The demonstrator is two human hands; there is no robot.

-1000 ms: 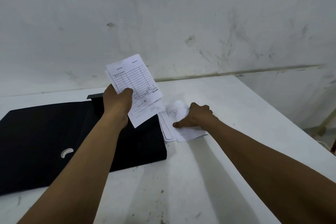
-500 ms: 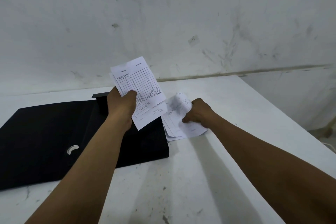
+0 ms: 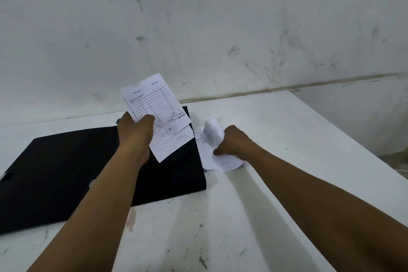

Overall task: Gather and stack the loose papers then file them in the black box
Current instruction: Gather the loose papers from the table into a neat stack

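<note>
Mid-frame, the left hand point(image 3: 135, 131) clamps a fan of papers point(image 3: 159, 115) above the black box point(image 3: 66, 174). The right hand point(image 3: 231, 143) pinches a curling sheet off the pile point(image 3: 212, 157) just right of it (loosely stacked); lifting could drag others loose.

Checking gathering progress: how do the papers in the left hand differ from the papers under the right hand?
The held papers are lifted and fanned over the black box; the table papers lie beside it. The left hand grips its papers; the right hand curls one up. Both are white printed slips.
</note>
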